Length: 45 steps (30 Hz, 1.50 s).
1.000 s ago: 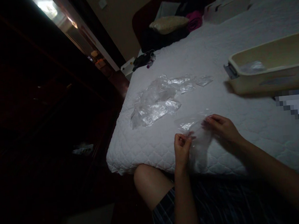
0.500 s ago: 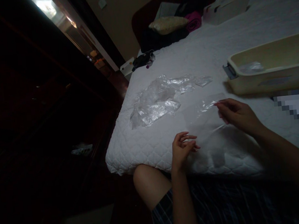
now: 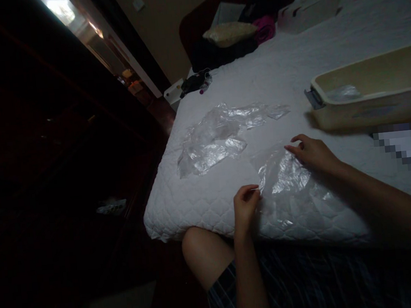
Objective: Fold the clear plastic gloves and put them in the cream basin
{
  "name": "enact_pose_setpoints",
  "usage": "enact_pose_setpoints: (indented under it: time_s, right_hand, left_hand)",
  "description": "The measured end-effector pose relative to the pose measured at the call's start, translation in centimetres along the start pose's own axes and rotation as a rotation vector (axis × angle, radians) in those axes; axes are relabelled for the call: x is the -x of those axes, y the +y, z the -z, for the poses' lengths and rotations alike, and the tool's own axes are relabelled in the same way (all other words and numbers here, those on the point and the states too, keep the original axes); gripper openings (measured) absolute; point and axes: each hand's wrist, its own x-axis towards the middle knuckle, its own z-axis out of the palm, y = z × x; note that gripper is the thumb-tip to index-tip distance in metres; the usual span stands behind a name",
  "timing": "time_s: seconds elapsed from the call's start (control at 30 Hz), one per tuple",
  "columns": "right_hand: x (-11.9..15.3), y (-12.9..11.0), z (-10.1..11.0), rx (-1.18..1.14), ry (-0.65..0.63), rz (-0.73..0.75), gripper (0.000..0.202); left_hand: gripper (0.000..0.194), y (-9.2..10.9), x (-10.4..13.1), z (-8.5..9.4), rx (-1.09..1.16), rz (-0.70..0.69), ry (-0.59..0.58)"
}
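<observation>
Two bare hands meet a sheet of clear plastic (image 3: 289, 177) on a quilted bed (image 3: 195, 201).
Left hand (image 3: 245, 208) narrowly pinched at one edge, right hand (image 3: 316, 155) slightly parted at another; whether either grips, we cannot tell; the thin film could slip or fold over from a loose hold, or tear if pulled unevenly.

Near edge of bed (image 3: 203, 205): plastic film (image 3: 289, 177) is spread btwn L hand (image 3: 246, 208) & R hand (image 3: 314, 153), w/ film pile (image 3: 215, 141) laid beyond, to the L. Tub (image 3: 368, 111) is set on bed to the R, w/ plastic wad (image 3: 343, 93) held inside & pixelated item (image 3: 408, 146) placed in front. At far end, cloth bundle (image 3: 264, 28) is placed btwn cushion (image 3: 230, 34) (L) & box (image 3: 310, 12) (R).
</observation>
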Motion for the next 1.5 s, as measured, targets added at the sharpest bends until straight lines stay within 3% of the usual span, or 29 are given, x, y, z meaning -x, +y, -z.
enact_pose_setpoints:
  time_s: [0.17,0.3,0.47,0.6,0.7,0.83,1.07,1.23,1.37,1.5]
  right_hand:
    - [-0.4,-0.2,-0.6,0.399,0.046,0.088,0.050]
    - [-0.2,-0.6,-0.5,0.610,-0.014,0.220,0.044]
    - [0.7,-2.0,-0.8,0.613,0.116,0.444,0.042]
    - [1.9,-2.1,-3.6,0.501,-0.001,0.592,0.055]
    - [2.9,-1.2,-6.0,0.502,-0.151,0.551,0.063]
    - [3.2,-0.1,-7.4,0.501,-0.214,0.501,0.065]
    - [1.7,0.5,-6.7,0.385,-0.303,0.475,0.070]
    - [0.0,2.1,-4.7,0.253,-0.224,0.579,0.070]
    - [0.2,4.1,-3.3,0.377,-0.155,0.604,0.062]
    - [0.7,5.5,-3.4,0.432,-0.168,0.567,0.063]
  left_hand:
    - [0.011,-0.7,0.1,-0.1,-0.269,-0.168,0.022]
    - [0.015,-1.2,0.4,-0.5,-0.712,-0.454,0.047]
    - [0.019,-2.1,0.4,-1.1,-0.962,-0.703,-0.098]
    - [0.017,-2.6,0.4,-1.2,-1.021,-0.720,-0.127]
    - [0.016,-2.6,0.5,-1.1,-1.045,-0.732,-0.123]
    - [0.016,-2.4,0.6,-0.9,-1.049,-0.756,-0.183]
    - [0.012,-2.5,0.5,-1.0,-1.092,-0.692,-0.224]
    - [0.013,-2.7,0.6,-1.0,-1.074,-0.698,-0.194]
    - [0.014,-2.6,0.6,-1.0,-1.055,-0.677,-0.191]
    - [0.013,-2.4,0.5,-1.1,-1.040,-0.681,-0.199]
